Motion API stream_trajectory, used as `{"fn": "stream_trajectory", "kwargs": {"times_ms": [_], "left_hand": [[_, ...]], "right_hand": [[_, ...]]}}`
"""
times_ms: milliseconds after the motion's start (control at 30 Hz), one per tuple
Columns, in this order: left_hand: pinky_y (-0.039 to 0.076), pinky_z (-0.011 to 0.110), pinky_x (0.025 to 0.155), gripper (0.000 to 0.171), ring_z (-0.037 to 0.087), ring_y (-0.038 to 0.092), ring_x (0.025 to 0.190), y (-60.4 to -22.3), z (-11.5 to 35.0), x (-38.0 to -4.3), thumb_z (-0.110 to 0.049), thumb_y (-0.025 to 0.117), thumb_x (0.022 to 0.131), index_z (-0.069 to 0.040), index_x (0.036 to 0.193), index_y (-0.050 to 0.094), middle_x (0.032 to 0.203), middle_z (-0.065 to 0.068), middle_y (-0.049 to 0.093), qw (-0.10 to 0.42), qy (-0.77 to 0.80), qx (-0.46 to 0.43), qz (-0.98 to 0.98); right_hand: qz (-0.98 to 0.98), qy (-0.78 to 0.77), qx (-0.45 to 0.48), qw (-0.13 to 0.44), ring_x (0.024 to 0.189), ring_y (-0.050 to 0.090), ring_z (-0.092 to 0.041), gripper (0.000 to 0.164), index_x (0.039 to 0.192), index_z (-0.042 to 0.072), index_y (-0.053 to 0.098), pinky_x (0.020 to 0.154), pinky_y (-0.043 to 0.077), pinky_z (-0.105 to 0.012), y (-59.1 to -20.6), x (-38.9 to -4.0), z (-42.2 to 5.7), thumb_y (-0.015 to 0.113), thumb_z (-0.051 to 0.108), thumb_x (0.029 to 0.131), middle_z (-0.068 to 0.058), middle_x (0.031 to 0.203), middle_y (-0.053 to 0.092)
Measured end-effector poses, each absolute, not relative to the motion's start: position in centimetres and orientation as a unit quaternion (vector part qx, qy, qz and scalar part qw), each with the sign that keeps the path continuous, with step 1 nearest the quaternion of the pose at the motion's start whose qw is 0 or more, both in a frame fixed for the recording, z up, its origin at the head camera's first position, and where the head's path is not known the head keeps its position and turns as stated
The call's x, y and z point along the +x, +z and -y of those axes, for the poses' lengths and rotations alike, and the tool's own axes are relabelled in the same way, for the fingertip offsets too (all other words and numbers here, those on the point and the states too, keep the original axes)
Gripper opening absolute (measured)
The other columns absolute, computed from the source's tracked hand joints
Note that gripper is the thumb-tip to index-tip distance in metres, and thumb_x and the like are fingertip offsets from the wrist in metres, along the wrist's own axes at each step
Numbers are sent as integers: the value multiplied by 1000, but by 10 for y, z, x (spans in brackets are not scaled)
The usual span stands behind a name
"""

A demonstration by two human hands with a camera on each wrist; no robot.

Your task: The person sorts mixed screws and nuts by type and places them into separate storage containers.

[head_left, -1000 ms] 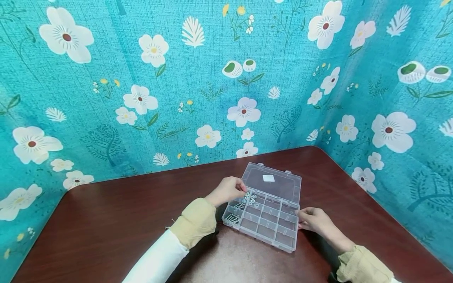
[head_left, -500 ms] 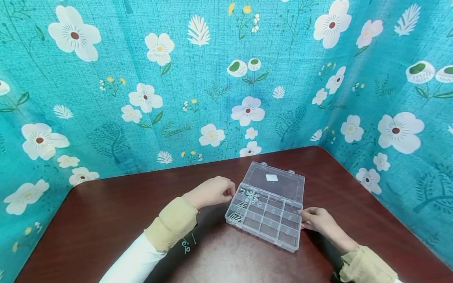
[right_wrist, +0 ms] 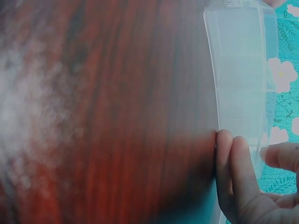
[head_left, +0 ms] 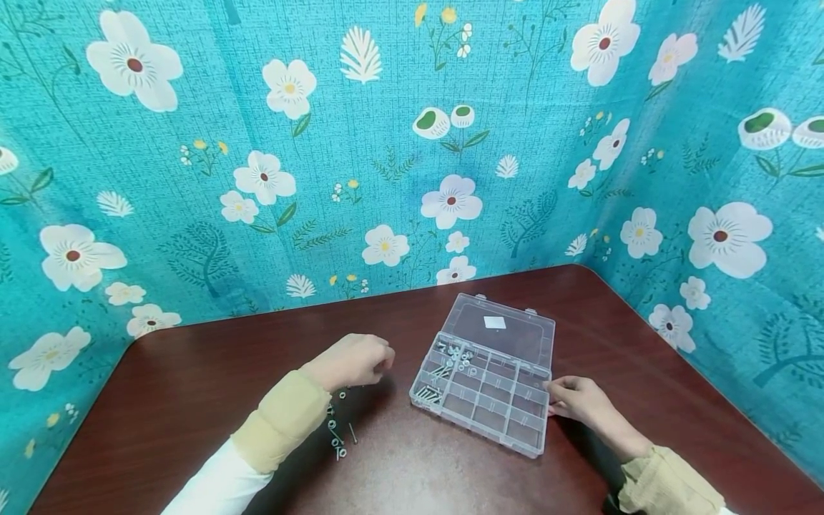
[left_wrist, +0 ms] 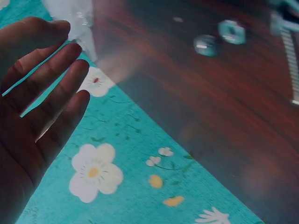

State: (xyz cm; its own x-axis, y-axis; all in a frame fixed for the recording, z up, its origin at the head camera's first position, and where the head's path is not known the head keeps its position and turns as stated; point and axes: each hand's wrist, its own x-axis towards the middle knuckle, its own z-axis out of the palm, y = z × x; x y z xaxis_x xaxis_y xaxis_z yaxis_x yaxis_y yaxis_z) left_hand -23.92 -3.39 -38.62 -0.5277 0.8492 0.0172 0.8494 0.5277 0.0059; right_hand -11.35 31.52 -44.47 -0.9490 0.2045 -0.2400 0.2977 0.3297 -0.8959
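Note:
A clear plastic compartment box point(head_left: 476, 428) lies on the table, its lid point(head_left: 515, 337) tipped back. Long screws point(head_left: 428, 394) fill its near-left compartment; nuts and other small hardware point(head_left: 462, 355) sit in the far-left ones. My left hand point(head_left: 352, 361) hovers left of the box, fingers loosely bent and apart, holding nothing in the left wrist view. Beneath and beside it are loose screws and nuts point(head_left: 337, 445), partly hidden by the arm; one nut point(left_wrist: 232, 31) shows near a screw point(left_wrist: 290, 60). My right hand point(right_wrist: 252, 186) pinches the box's right side, fingers against the outer wall, thumb at the rim.
The dark red wooden table point(head_left: 257, 357) ends at a blue flowered curtain point(head_left: 360, 143) behind and to the right. A white label point(head_left: 495, 322) is stuck on the lid. The box's middle and right compartments hold no hardware.
My left hand has moved from the box's far-left compartment leftward, over beside the loose hardware, uncovering more of it. The right hand stays at the box's right side.

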Motion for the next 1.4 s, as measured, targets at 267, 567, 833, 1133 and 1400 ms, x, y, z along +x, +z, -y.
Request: {"fn": "stream_trajectory", "kwargs": {"times_ms": [267, 567, 833, 1133, 1400], "left_hand": [[45, 21, 58, 12, 8, 44, 60, -401, 60, -239, -6, 73, 70, -16, 71, 67, 65, -8, 53, 3, -13, -477, 879], [41, 19, 55, 19, 5, 45, 61, -409, 81, -234, 4, 67, 68, -15, 66, 64, 69, -9, 57, -26, -39, -491, 870], [44, 19, 58, 18, 8, 49, 68, -417, 86, -233, 6, 67, 70, -11, 73, 66, 79, -3, 62, -75, -62, -454, 886], [40, 17, 52, 22, 7, 43, 62, -422, 79, -232, 9, 66, 67, -13, 66, 63, 69, -7, 53, -101, -74, -460, 879], [41, 16, 52, 17, 5, 44, 62, -416, 64, -231, 5, 66, 69, -12, 68, 66, 70, -7, 55, -105, -99, -481, 865]], "right_hand": [[-812, -558, 161, 47, 65, 59, -10, 39, 104, -23, 46, 62, 52, -26, -444, -114, -314, 50, 13, 91, -8, 78, 60], [-809, -565, 154, 46, 63, 59, -9, 38, 103, -25, 46, 61, 52, -25, -445, -113, -315, 49, 11, 91, -7, 76, 61], [-814, -560, 150, 44, 65, 59, -9, 39, 103, -24, 47, 62, 52, -24, -445, -113, -315, 50, 13, 90, -7, 78, 61], [-811, -563, 152, 44, 65, 59, -9, 40, 105, -24, 46, 62, 52, -25, -445, -112, -315, 50, 13, 90, -6, 76, 60], [-811, -563, 152, 42, 65, 59, -9, 38, 104, -24, 47, 62, 52, -24, -445, -112, -315, 49, 11, 90, -7, 76, 60]]}}
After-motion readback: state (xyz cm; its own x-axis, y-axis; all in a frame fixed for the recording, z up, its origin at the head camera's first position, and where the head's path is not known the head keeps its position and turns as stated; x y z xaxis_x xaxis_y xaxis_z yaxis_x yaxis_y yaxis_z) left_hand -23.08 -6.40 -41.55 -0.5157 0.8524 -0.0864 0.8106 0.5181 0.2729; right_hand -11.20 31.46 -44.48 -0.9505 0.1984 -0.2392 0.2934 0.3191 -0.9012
